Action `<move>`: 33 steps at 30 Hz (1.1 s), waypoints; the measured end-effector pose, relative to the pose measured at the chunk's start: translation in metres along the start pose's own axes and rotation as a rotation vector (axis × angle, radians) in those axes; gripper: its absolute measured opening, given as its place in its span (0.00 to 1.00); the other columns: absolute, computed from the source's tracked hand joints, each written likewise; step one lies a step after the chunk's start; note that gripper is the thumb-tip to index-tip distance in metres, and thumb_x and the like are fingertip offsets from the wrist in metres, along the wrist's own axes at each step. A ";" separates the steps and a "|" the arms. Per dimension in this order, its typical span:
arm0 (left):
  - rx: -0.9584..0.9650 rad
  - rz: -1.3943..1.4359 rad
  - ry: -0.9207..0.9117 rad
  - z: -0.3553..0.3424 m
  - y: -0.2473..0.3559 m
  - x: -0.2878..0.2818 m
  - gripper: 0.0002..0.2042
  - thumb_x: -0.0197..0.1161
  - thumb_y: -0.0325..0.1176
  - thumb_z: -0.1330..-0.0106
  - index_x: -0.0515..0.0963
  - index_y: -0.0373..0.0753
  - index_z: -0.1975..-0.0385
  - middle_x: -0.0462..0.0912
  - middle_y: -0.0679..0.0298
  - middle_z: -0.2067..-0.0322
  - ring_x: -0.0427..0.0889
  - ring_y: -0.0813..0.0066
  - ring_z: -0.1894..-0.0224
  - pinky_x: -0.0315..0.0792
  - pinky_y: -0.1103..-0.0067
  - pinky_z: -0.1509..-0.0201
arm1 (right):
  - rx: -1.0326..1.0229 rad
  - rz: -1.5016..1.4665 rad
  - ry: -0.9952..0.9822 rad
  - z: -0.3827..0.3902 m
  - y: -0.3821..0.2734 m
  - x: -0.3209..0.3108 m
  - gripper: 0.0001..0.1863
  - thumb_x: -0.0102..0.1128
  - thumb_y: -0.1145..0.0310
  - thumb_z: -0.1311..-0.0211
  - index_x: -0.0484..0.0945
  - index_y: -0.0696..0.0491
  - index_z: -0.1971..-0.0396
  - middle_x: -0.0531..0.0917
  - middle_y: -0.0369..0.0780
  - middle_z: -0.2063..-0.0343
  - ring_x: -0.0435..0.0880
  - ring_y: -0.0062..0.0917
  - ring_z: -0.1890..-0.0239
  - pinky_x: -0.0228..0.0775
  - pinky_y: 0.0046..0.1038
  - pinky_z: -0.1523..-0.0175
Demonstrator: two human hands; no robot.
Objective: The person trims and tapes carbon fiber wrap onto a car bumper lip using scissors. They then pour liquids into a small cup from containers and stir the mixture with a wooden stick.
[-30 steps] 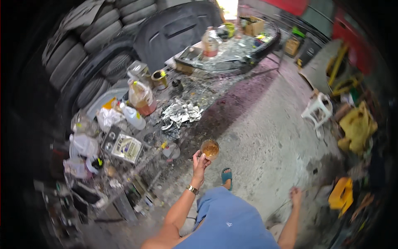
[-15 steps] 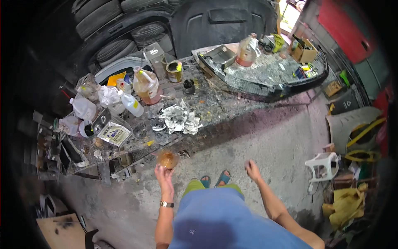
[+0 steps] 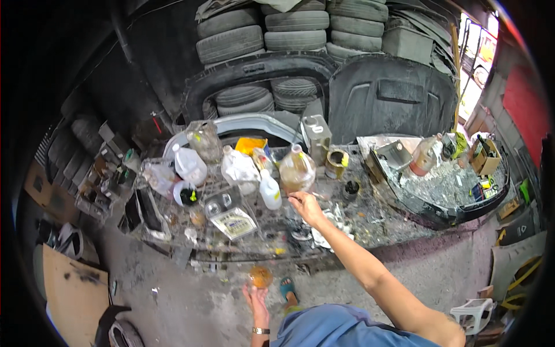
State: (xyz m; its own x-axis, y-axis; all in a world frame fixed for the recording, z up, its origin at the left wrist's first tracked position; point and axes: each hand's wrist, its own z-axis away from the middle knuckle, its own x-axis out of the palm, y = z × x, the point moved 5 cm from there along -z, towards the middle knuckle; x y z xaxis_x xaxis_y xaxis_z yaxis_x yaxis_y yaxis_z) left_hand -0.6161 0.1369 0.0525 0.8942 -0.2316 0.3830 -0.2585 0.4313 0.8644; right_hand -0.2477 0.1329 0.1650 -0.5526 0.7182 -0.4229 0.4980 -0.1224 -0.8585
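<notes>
Head view: the cluttered workbench (image 3: 381, 222) serves as the landmark, with stacked tyres (image 3: 300, 29) and a black car bumper (image 3: 260, 69) behind it. At the bench's left end lie open boxes (image 3: 95, 185) of small parts. Further along stand a white jug (image 3: 189, 165), a clear jar (image 3: 203, 139) behind it, and a second white jug (image 3: 239, 169). In front of these rests a flat clear box (image 3: 234, 217). Below the bench's front edge, the left hand (image 3: 256, 298) holds up a small cup of amber liquid (image 3: 261, 276), fingers curled round its underside, palm upward. On the bench, a small white bottle (image 3: 270, 192) stands just left of a large jug of amber liquid (image 3: 296, 170). The right hand (image 3: 306, 208) reaches over the bench to the base of that jug, fingertips drawn together; whether they pinch anything I cannot tell. Crumpled paper (image 3: 329, 231) lies beside that wrist. Right of the amber jug stand a metal can (image 3: 317, 137) and a yellow-stained tin (image 3: 336, 163). At the bench's right end, a bottle (image 3: 424, 155) lies on a broken glass panel (image 3: 451, 185).
</notes>
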 end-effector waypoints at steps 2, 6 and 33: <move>-0.058 -0.091 -0.034 -0.024 0.000 -0.010 0.30 0.56 0.43 0.33 0.52 0.44 0.35 0.68 0.56 0.44 0.76 0.65 0.49 0.71 0.71 0.47 | 0.000 0.065 0.066 -0.033 0.009 0.028 0.14 0.58 0.66 0.40 0.80 0.58 0.58 0.81 0.49 0.64 0.80 0.43 0.59 0.71 0.37 0.52; -0.138 -0.160 -0.113 -0.082 -0.007 -0.013 0.30 0.55 0.43 0.32 0.52 0.44 0.34 0.64 0.55 0.40 0.71 0.62 0.43 0.69 0.68 0.44 | 0.140 0.256 0.144 -0.082 0.050 0.055 0.14 0.58 0.65 0.42 0.80 0.58 0.62 0.81 0.50 0.63 0.80 0.44 0.58 0.71 0.40 0.53; -0.216 -0.253 -0.706 -0.141 0.021 0.127 0.30 0.52 0.45 0.30 0.49 0.41 0.33 0.65 0.53 0.42 0.73 0.63 0.46 0.70 0.69 0.46 | -0.147 0.629 -0.116 -0.017 -0.106 -0.073 0.07 0.51 0.66 0.39 0.71 0.54 0.66 0.78 0.42 0.68 0.78 0.36 0.60 0.66 0.38 0.53</move>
State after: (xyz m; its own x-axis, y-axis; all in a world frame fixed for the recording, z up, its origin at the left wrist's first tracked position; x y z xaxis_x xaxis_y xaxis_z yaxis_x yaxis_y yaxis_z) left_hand -0.4566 0.2397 0.0727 0.4537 -0.8141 0.3624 0.0640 0.4354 0.8980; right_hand -0.2491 0.1051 0.2915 -0.1903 0.4607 -0.8669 0.8313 -0.3942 -0.3920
